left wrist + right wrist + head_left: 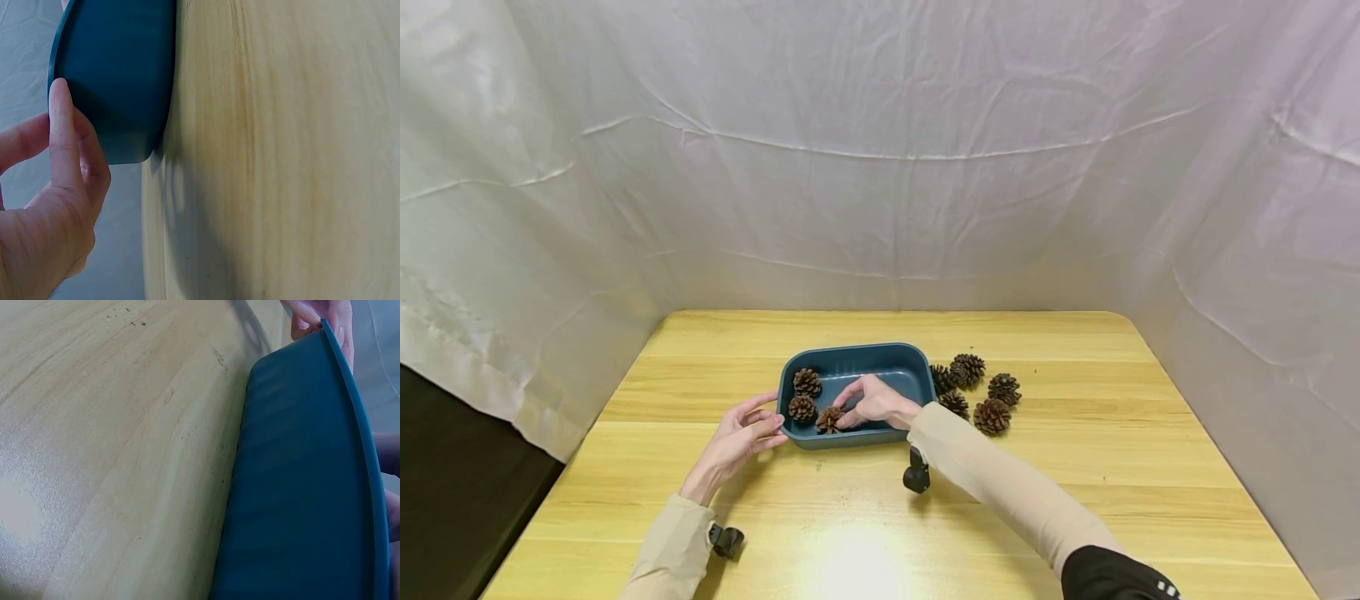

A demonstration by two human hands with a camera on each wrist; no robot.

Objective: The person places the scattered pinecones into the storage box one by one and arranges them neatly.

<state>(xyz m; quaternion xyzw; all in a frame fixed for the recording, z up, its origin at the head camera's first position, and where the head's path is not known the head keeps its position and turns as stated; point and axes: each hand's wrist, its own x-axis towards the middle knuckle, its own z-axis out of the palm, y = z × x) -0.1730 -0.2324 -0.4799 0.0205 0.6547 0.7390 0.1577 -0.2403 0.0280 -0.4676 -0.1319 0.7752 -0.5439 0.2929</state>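
A dark blue rectangular box stands on the wooden table. Its left end, near the front corner, is held by my left hand, thumb at the rim; that hand grips the same corner in the left wrist view. Inside the box, my right hand pinches a brown pine cone close to the front wall. Two more pine cones, one at the back and one before it, lie along the left end. In the right wrist view the box wall hides most of the right hand.
Several loose pine cones lie in a cluster on the table, just right of the box. Pale fabric hangs behind and on both sides of the table. Each wrist carries a small black camera mount.
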